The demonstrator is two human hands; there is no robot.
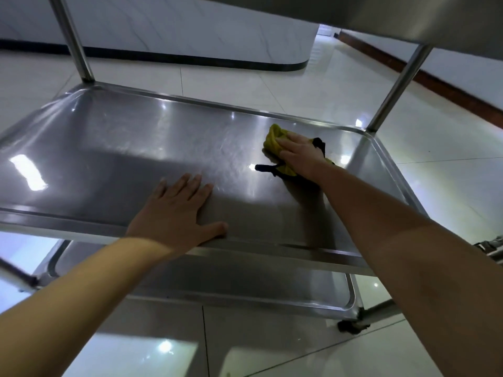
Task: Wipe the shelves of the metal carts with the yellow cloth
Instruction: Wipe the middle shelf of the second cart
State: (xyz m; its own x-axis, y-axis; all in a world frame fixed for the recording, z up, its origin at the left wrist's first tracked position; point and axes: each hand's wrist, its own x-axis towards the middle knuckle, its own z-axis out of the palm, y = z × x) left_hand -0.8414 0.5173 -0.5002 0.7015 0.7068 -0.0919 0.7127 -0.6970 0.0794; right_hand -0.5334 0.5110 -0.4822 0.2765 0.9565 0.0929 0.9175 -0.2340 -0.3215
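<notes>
From my head camera: I'm wiping the middle shelf (114, 148). My right hand (298, 155) presses flat, fingers straight, on the yellow cloth (273, 141) toward the shelf's far right corner; my left hand (177, 213) lies flat, fingers spread, by its near edge. Next, I'd sweep the cloth leftward across the unwiped steel.

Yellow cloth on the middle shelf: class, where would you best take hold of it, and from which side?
Grip the bunched far end of the yellow cloth, coming from above: the right hand presses flat on its middle, and that crumpled fold stands up off the shelf.
</notes>
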